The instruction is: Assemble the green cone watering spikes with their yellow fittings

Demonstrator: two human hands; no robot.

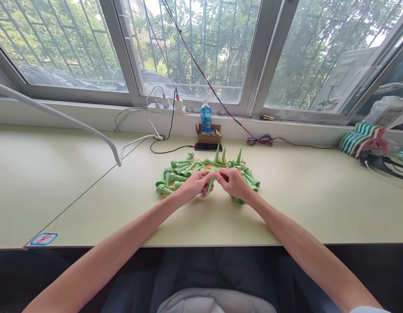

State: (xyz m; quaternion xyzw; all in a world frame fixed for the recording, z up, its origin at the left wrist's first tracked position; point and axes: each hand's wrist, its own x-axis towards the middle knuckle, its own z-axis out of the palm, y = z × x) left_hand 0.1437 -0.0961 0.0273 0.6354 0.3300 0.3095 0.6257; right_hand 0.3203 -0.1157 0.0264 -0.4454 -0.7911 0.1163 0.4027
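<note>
Pointed downward, a green plastic watering spike (pixel 210 187) is gripped near its wide top by my left hand (pixel 195 184), which is closed round it. My right hand (pixel 234 181) meets it at the top with fingers pinched together; what lies between those fingertips is too small to make out. Several more green spikes (pixel 178 170) lie heaped behind and beside the left hand. Another group of spikes (pixel 250 177) lies by the right hand, and a few spikes (pixel 239 156) stand tip up at the back. Small yellow pieces (pixel 206 166) show among them.
Behind the heap, a phone (pixel 208 147) lies before a small cardboard box (pixel 209 138) and a blue-labelled bottle (pixel 206 116). Coiled cable (pixel 260 140), a power strip (pixel 164 104) and hangers (pixel 360 139) line the window side. A white curved arm (pixel 74 115) crosses the left.
</note>
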